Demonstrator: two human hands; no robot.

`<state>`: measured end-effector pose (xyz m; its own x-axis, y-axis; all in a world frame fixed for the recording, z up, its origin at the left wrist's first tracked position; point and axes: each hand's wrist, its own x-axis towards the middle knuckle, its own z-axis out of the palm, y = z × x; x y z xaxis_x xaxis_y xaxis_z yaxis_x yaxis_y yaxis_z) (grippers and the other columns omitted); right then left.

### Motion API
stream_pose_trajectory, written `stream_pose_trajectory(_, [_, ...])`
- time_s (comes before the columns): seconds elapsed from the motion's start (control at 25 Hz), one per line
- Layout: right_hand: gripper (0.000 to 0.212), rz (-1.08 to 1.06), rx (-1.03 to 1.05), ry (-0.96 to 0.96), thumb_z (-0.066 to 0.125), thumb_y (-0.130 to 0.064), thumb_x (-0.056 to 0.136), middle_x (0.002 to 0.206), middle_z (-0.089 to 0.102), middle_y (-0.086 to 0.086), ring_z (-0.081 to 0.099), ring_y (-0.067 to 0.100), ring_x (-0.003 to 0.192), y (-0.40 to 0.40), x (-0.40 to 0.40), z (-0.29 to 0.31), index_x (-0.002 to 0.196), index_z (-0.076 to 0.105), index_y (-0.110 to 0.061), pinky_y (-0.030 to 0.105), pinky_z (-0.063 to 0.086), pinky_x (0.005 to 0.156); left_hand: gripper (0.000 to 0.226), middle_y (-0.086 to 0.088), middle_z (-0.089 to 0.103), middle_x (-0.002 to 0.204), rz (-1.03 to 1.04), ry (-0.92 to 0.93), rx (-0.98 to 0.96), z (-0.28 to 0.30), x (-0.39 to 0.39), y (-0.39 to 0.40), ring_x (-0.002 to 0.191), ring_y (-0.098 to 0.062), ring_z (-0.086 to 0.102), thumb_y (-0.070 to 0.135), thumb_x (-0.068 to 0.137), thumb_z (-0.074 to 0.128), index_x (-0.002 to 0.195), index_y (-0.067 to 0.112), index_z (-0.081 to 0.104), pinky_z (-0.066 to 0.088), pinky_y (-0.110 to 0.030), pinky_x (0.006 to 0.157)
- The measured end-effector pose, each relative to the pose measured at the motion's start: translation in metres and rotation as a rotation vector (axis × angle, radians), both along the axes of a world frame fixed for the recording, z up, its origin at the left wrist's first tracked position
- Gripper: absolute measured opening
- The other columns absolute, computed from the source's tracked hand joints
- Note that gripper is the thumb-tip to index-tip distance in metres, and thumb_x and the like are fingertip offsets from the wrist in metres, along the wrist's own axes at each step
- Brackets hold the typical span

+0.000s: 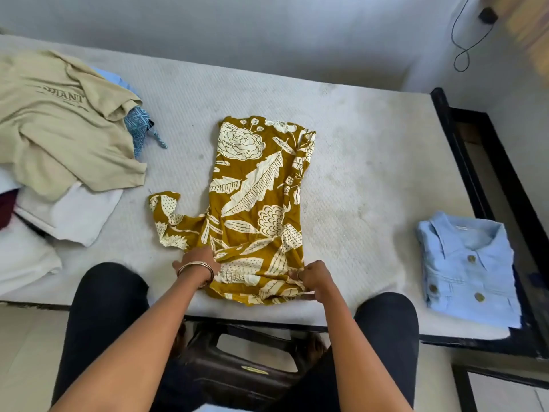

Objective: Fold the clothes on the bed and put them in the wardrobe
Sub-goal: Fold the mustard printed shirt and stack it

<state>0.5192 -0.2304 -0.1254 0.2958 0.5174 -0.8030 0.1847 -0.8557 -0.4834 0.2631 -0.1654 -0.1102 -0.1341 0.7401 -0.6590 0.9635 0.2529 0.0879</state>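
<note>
- The mustard floral garment [261,203] lies flat in the middle of the bed [371,162], its long axis running straight away from the person, near hem at the bed's near edge, far end toward the wall.
- One sleeve [166,217] sticks out to the left, not yet tucked in; the right side looks already folded over.
- The left hand [197,261] rests on the near-left corner, right where that sleeve joins the body, fingers spread fairly flat on the cloth.
- The right hand [312,279] pinches the near-right corner of the hem, fingers curled on the fabric.
- My read: the loose sleeve lies just left and beyond the left hand, so that hand is the nearer one to bring it across.
- A folded light-blue shirt [469,269] sits well apart at the right, near the bed's edge.
- At the far left, a heap waits: a beige T-shirt [59,126] on top, a blue patterned piece [139,126] poking out, white cloth [77,215] beneath.
- Bare quilted mattress, dark bed frame [463,150], pale wall behind, a cable [463,40] dangling at the far right.
</note>
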Motion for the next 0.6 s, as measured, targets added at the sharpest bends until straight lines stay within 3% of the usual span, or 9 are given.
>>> stream_pose_trajectory(0.12, [0.026, 0.001, -0.021, -0.116, 0.075, -0.006, 0.081, 0.108, 0.062, 0.015, 0.065, 0.029, 0.089, -0.009, 0.004, 0.007, 0.101, 0.057, -0.004, 0.047, 0.06, 0.076, 0.025, -0.018, 0.063, 0.117, 0.148, -0.182, 0.131, 0.013, -0.005, -0.001, 0.105, -0.038, 0.058, 0.022, 0.086, 0.058, 0.106, 0.008, 0.063, 0.048, -0.039, 0.084])
stream_pose_trajectory(0.2, [0.025, 0.204, -0.04, -0.341, 0.063, -0.007, 0.086, 0.115, 0.057, 0.015, 0.061, 0.031, 0.1, -0.008, 0.0, 0.01, 0.108, 0.052, -0.006, 0.046, 0.057, 0.085, 0.015, -0.018, 0.067, 0.105, 0.338, -0.359, 0.166, 0.013, -0.008, 0.003, 0.097, -0.037, 0.061, 0.018, 0.084, 0.062, 0.086, 0.004, 0.062, 0.047, -0.037, 0.078])
stream_pose_trajectory(0.28, [0.03, 0.398, 0.082, -0.57, 0.058, -0.015, 0.09, 0.122, 0.053, 0.013, 0.052, 0.032, 0.114, -0.001, -0.01, 0.014, 0.119, 0.05, -0.012, 0.046, 0.05, 0.091, 0.029, -0.01, 0.068, 0.101, 0.548, -0.549, 0.133, 0.009, -0.012, 0.008, 0.094, -0.033, 0.063, 0.029, 0.075, 0.071, 0.087, 0.004, 0.061, 0.049, -0.034, 0.083])
stream_pose_trajectory(0.32, [0.033, 0.468, 0.219, -0.619, 0.059, -0.019, 0.091, 0.125, 0.051, 0.012, 0.048, 0.032, 0.118, 0.004, -0.016, 0.018, 0.123, 0.051, -0.014, 0.045, 0.046, 0.093, 0.037, -0.01, 0.069, 0.103, 0.615, -0.628, 0.119, 0.006, -0.014, 0.013, 0.093, -0.032, 0.065, 0.034, 0.069, 0.074, 0.09, 0.005, 0.063, 0.052, -0.039, 0.088])
stream_pose_trajectory(0.4, [0.038, 0.657, 0.463, -0.588, 0.064, -0.029, 0.09, 0.131, 0.049, 0.009, 0.041, 0.03, 0.124, 0.013, -0.029, 0.023, 0.125, 0.053, -0.017, 0.044, 0.042, 0.097, 0.029, -0.015, 0.07, 0.106, 0.699, -0.727, 0.123, 0.008, -0.016, 0.024, 0.092, -0.034, 0.066, 0.027, 0.072, 0.075, 0.095, 0.011, 0.067, 0.053, -0.048, 0.089])
stream_pose_trajectory(0.44, [0.041, 0.789, 0.47, -0.549, 0.065, -0.034, 0.09, 0.134, 0.047, 0.008, 0.038, 0.03, 0.126, 0.016, -0.034, 0.023, 0.126, 0.053, -0.018, 0.046, 0.039, 0.1, 0.026, -0.018, 0.068, 0.109, 0.752, -0.782, 0.139, 0.022, -0.013, 0.028, 0.094, -0.035, 0.066, 0.018, 0.078, 0.073, 0.103, 0.011, 0.067, 0.053, -0.049, 0.089])
stream_pose_trajectory(0.52, [0.044, 1.03, 0.277, -0.48, 0.067, -0.045, 0.086, 0.135, 0.046, 0.005, 0.035, 0.028, 0.13, 0.017, -0.037, 0.019, 0.122, 0.056, -0.021, 0.054, 0.028, 0.107, 0.037, -0.02, 0.063, 0.113, 0.871, -0.917, 0.131, 0.052, -0.003, 0.032, 0.089, -0.037, 0.065, 0.002, 0.085, 0.064, 0.118, 0.017, 0.06, 0.057, -0.052, 0.077])
stream_pose_trajectory(0.6, [0.046, 1.076, 0.113, -0.386, 0.073, -0.055, 0.078, 0.123, 0.052, -0.001, 0.04, 0.022, 0.122, 0.021, -0.03, 0.017, 0.109, 0.061, -0.024, 0.061, 0.015, 0.109, 0.038, -0.019, 0.058, 0.108, 0.929, -1.035, 0.071, 0.063, 0.002, 0.041, 0.072, -0.036, 0.066, -0.004, 0.09, 0.055, 0.118, 0.021, 0.056, 0.059, -0.047, 0.054])
